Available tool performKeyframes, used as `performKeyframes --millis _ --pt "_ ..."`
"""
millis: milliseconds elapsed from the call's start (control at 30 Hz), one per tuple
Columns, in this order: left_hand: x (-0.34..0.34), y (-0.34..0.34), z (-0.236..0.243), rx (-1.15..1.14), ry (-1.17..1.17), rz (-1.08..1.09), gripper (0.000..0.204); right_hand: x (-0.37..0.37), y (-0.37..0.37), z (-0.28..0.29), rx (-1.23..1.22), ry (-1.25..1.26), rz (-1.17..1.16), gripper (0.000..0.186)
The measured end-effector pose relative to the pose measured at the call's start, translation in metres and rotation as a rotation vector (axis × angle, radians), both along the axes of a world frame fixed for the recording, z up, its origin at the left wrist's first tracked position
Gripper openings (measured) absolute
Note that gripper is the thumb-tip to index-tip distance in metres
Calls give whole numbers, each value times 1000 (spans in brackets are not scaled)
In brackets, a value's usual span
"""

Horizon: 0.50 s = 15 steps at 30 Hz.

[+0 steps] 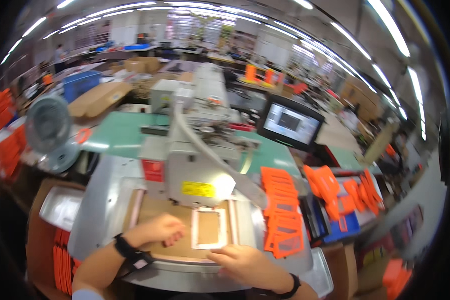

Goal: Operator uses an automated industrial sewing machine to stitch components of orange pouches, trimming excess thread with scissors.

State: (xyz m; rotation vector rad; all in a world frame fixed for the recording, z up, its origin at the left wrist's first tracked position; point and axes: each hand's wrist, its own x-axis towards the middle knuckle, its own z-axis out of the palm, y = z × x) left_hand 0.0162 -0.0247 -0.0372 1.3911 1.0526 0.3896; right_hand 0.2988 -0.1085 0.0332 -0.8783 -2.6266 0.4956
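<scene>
Left hand (160, 230) resting flat, fingers loosely curled, on the brown template board (160, 210) under the head of the grey sewing machine (197, 150); nothing gripped. Right hand (242, 262) open, palm down, fingertips touching the lower edge of the pale rectangular frame (209, 228) lying on that board, just in front of the needle area; grip not closed on anything. Dark wristbands on both wrists. Row of orange cut pieces (282, 212) laid out just right of the board on the metal worktop (102, 200). Further right, heap of orange pieces (342, 190). Screen (290, 122) behind, small fan (47, 125) at left.
</scene>
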Motion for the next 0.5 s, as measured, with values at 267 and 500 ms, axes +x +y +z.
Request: performKeyframes --millis 267,500 --pt "-30 4 -9 -278 -574 529 27 161 -39 -30 8 -70 -1310 43" --pt "-34 9 -16 -387 -847 686 28 146 -43 -63 99 91 -1312 46"
